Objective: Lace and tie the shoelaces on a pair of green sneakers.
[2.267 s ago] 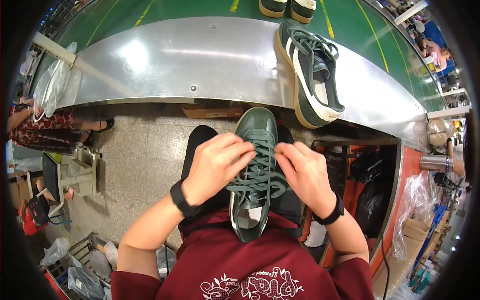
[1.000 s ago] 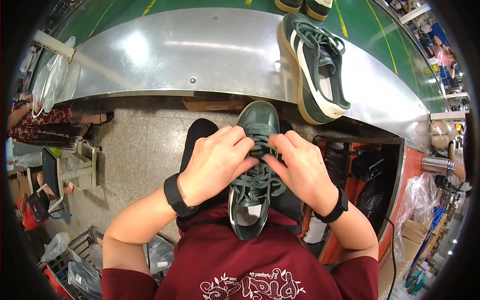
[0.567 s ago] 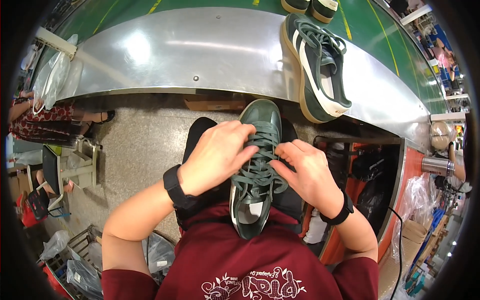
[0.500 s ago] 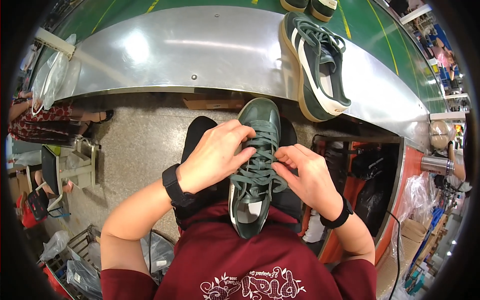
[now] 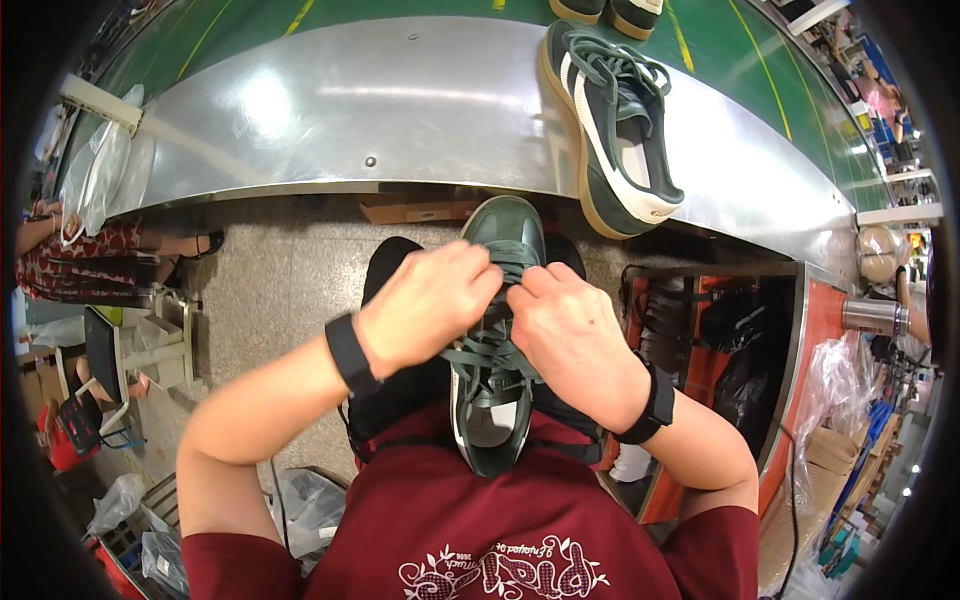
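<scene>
A dark green sneaker (image 5: 507, 215) rests on my lap, its toe pointing away from me and its heel against my shirt. Both hands are over its green shoelace (image 5: 515, 252). My left hand (image 5: 430, 302), closed, pinches the lace at the left side of the eyelet rows. Across from it my right hand (image 5: 572, 335) is also closed, its fingertips on the lace at the right side. The hands hide the middle of the lacing. Below them, loose lace loops lie over the tongue and the shoe's opening.
A matching green sneaker (image 5: 622, 130) with a white stripe stands on the metal ledge (image 5: 300, 130) ahead. Beyond it runs a green conveyor belt (image 5: 400, 8) with more shoes. A red-sided cabinet (image 5: 790, 370) is at my right. At the far left a person's arm (image 5: 38, 228) shows.
My hands have come closer together over the lacing. My right hand has moved left onto the shoe, and both now have their fingers curled in. The view has shifted slightly.
</scene>
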`<state>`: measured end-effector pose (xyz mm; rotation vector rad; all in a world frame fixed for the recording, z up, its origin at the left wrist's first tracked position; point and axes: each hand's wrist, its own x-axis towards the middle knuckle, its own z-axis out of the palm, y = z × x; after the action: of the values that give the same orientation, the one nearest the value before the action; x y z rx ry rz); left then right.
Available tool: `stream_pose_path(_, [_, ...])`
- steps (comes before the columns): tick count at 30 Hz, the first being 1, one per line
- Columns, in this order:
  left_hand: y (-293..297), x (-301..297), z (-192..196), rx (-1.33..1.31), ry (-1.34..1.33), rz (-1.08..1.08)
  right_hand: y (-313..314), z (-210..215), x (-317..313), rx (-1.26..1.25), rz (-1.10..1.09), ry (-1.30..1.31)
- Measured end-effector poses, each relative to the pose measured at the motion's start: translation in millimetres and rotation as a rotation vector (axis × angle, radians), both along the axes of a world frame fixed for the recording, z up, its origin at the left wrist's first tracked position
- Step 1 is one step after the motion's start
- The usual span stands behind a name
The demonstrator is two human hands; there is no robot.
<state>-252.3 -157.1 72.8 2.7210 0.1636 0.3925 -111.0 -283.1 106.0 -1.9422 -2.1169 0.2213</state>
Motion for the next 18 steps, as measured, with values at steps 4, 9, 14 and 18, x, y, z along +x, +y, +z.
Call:
stream_pose_path(4, [-21, -16, -3, -0.162, -0.119, 0.120, -5, -10, 3, 0.120, -0.020, 0.036])
stream_pose_path(9, [-32, -29, 0, -0.278, -0.143, 0.202, -25, -22, 7, 0.244, -0.197, 0.149])
stream_pose_path(14, [-25, -7, 11, -0.288, -0.110, 0.207, -16, -17, 2, 0.208, -0.218, 0.151])
stream_pose_path(18, [-15, 8, 23, -0.083, 0.135, 0.041, -18, -17, 1, 0.180, -0.186, 0.172])
